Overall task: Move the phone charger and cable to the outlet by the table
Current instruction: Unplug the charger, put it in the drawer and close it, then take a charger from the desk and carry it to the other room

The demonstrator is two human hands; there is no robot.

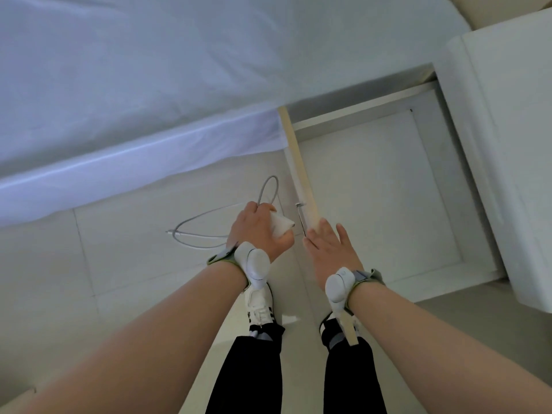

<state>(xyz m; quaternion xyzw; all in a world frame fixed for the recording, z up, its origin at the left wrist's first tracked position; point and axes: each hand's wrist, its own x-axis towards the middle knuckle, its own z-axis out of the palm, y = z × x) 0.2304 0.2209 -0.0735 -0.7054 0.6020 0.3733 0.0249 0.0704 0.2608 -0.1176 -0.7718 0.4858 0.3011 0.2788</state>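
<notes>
Pale tiled floor (125, 264), white-sheeted bed (179, 70), light wooden leg (294, 162), white cabinet (507, 144), dim light

We note bare forearms, no sleeves in view. Each wrist carries a white, rounded, pod-shaped tracker: the left wrist tracker (254, 264) sits on a grey-green strap (218, 258), the right wrist tracker (339, 286) on a grey strap (369, 276) with a darker grey tab. Each pod has a thin curved seam line. Below, we see black trousers (248, 375) and white lace-up sneakers (259, 307) with black stripe markings on the side.
</notes>
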